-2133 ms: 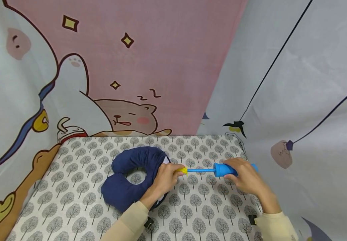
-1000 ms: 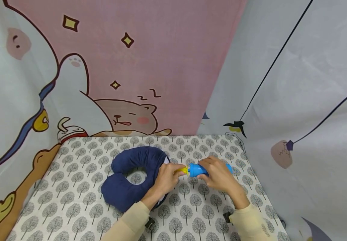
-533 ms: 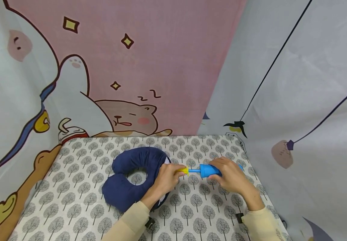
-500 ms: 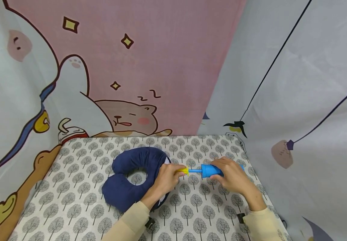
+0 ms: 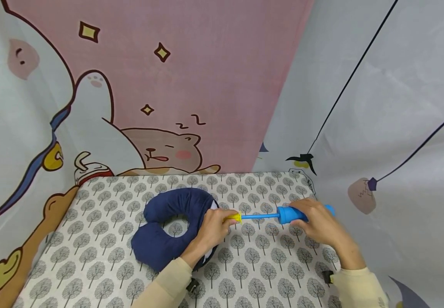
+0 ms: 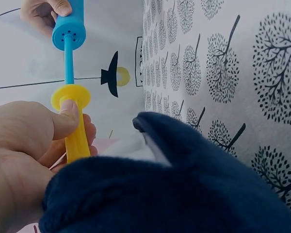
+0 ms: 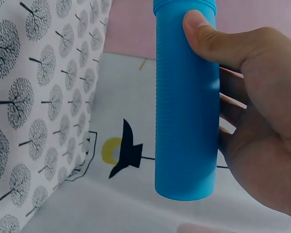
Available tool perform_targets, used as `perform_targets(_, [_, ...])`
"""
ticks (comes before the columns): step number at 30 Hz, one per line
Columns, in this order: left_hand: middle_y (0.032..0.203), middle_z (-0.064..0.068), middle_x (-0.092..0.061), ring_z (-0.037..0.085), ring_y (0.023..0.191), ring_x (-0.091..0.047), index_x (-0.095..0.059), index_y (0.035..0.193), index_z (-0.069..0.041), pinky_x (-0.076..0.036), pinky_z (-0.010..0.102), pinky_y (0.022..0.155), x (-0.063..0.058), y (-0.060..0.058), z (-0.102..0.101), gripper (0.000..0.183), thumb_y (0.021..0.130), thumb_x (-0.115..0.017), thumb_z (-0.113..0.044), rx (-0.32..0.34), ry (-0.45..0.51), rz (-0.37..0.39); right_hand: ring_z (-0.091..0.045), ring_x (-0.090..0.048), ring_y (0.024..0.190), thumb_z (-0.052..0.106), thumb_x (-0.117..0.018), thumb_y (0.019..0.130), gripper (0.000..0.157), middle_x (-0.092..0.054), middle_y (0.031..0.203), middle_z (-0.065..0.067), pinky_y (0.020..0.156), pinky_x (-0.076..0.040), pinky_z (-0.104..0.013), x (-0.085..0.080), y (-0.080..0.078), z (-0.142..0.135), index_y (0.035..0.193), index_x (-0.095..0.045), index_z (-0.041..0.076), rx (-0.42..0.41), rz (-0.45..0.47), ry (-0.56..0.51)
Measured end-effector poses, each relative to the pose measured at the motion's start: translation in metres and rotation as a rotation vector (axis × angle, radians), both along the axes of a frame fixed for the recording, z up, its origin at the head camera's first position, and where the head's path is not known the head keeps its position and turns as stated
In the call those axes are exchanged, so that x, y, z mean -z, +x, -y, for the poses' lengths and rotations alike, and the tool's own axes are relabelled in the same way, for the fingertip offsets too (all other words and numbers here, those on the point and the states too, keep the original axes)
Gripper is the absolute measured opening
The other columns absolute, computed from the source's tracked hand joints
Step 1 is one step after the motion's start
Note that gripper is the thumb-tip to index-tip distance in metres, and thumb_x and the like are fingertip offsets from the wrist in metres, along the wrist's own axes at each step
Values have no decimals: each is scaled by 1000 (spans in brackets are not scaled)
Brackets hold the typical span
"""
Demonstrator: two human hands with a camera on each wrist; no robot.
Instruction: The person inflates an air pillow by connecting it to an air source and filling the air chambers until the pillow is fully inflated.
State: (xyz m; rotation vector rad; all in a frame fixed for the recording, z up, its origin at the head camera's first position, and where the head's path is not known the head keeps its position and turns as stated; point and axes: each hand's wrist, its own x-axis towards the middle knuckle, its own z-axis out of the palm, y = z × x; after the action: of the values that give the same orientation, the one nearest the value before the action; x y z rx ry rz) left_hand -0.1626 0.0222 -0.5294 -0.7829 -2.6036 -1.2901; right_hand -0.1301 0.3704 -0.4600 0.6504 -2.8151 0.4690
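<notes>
A navy U-shaped neck pillow (image 5: 156, 248) lies on the tree-print cloth, its right edge opened to show a white inside (image 6: 136, 148). Over that opening my left hand (image 5: 212, 231) pinches the yellow end (image 6: 77, 138) of a hand air pump between thumb and fingers. From its yellow flange a thin blue rod (image 5: 260, 216) runs right into the blue barrel (image 7: 186, 107). My right hand (image 5: 316, 220) grips this barrel, thumb on the near side in the right wrist view, fingers mostly behind. The tip of the yellow end is hidden by the left hand and pillow.
The tree-print cloth (image 5: 102, 256) covers the table top. A pink and white cartoon curtain (image 5: 214, 85) stands behind it, and a pale grey curtain (image 5: 406, 141) rises close along the right side, near my right hand.
My right hand slid the barrel left up to the yellow flange, then drew it back right, so a long stretch of rod shows. The left hand and pillow stayed in place.
</notes>
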Motion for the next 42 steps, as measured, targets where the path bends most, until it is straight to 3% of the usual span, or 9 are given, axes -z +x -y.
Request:
perform_targets(6, [113, 15, -88, -5, 51, -51, -86, 130, -9, -42, 14, 52, -1, 0, -2, 26, 104, -79, -11, -10, 3, -10, -43, -74, 124, 15, -95, 91, 48, -81, 132, -19, 106, -60, -64, -2, 1, 2, 134, -78, 2, -4, -15, 20])
perform_targets(10, [111, 12, -88, -2, 56, -51, -87, 126, -10, -44, 16, 57, -2, -1, -3, 25, 102, -82, -12, -32, -1, -39, -41, -75, 120, 16, -96, 90, 46, -82, 127, -18, 104, -62, -61, 2, -2, 18, 130, -78, 0, -43, -64, 34])
perform_targets(19, [109, 13, -89, -3, 50, -40, -88, 125, -9, -36, 15, 53, 0, -1, -3, 24, 101, -83, -14, -42, 9, -43, -37, -77, 111, 20, -97, 88, 47, -84, 120, -18, 100, -63, -57, 11, -11, 58, 125, -80, -3, -117, -144, 47])
perform_targets(26, [110, 14, -88, 0, 56, -51, -88, 123, -8, -43, 17, 56, 1, -2, -5, 24, 99, -85, -11, -51, 15, -57, -34, -77, 110, 20, -100, 85, 48, -85, 117, -14, 101, -63, -53, 18, -18, 83, 123, -81, -2, -142, -168, 75])
perform_targets(32, [109, 14, -88, 9, 68, -72, -88, 121, -8, -50, 18, 59, 2, -2, -6, 23, 98, -86, -9, -31, 20, -86, -30, -75, 104, 24, -102, 83, 51, -85, 114, -13, 97, -64, -50, 22, -20, 97, 121, -81, -2, -162, -171, 88])
perform_targets(36, [106, 15, -88, 10, 68, -73, -88, 119, -5, -51, 20, 58, 3, -5, -4, 22, 97, -86, -9, -13, 24, -117, -31, -76, 107, 24, -101, 85, 51, -85, 117, -14, 99, -64, -51, 22, -20, 99, 124, -81, -2, -143, -140, 80])
perform_targets(42, [111, 14, -88, 18, 78, -80, -86, 121, -7, -56, 22, 65, -4, -4, -2, 21, 101, -84, -10, -13, -5, -30, -34, -77, 116, 26, -100, 87, 53, -84, 125, -15, 103, -64, -52, 18, -20, 99, 128, -81, -1, -121, -85, 69])
